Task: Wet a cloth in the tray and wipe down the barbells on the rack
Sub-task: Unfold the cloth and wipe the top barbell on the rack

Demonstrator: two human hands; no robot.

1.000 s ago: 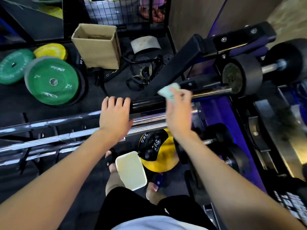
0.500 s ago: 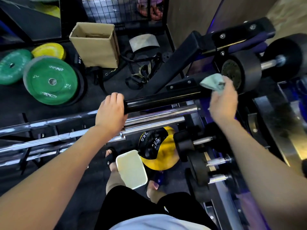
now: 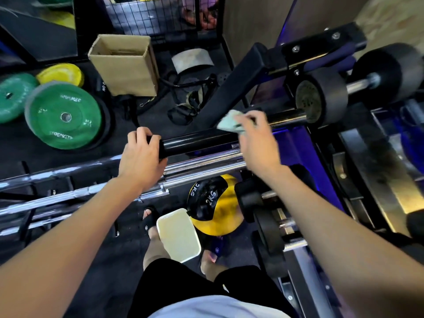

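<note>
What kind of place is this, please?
Most likely a gym, in its weights storage area. Green weight plates lie on the floor, several steel barbells rest on a rack, and a yellow medicine ball marked 2KG sits below them.

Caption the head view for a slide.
Right hand wipes the black barbell with a cloth; left hand grips it.

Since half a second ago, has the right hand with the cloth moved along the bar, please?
Yes. The right hand and cloth have slid left along the bar, away from the black weight and toward the left hand.
</note>
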